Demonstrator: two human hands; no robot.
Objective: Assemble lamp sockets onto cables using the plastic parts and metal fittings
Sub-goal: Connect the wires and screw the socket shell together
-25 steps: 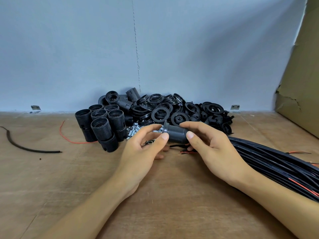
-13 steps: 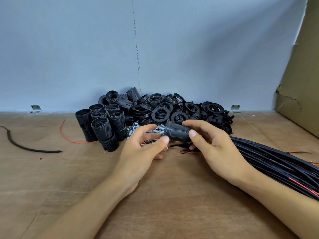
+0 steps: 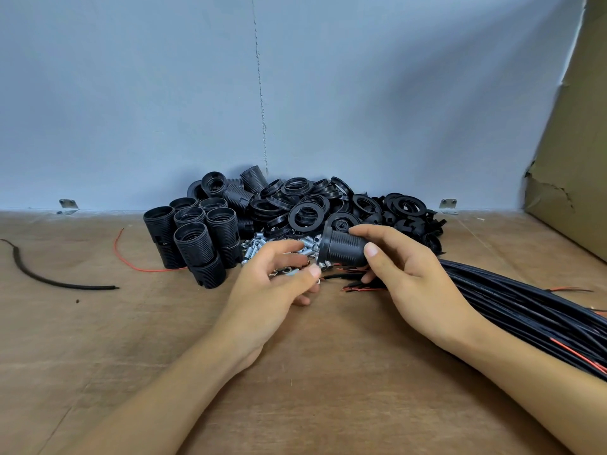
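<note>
The left hand (image 3: 279, 284) had come off the end of the threaded black socket (image 3: 341, 251) and dropped toward the near edge of the loose metal fittings (image 3: 256, 249). Its fingers were curled and appeared to pinch one small metal fitting (image 3: 290, 273) against the thumb. The right hand (image 3: 410, 274) alone now gripped the socket, thumb on its near side and fingers over the top. It had lifted the socket slightly, above the surface (image 3: 328, 372), just left of the cable bundle (image 3: 509, 300). The socket was probably ready for a fitting.
</note>
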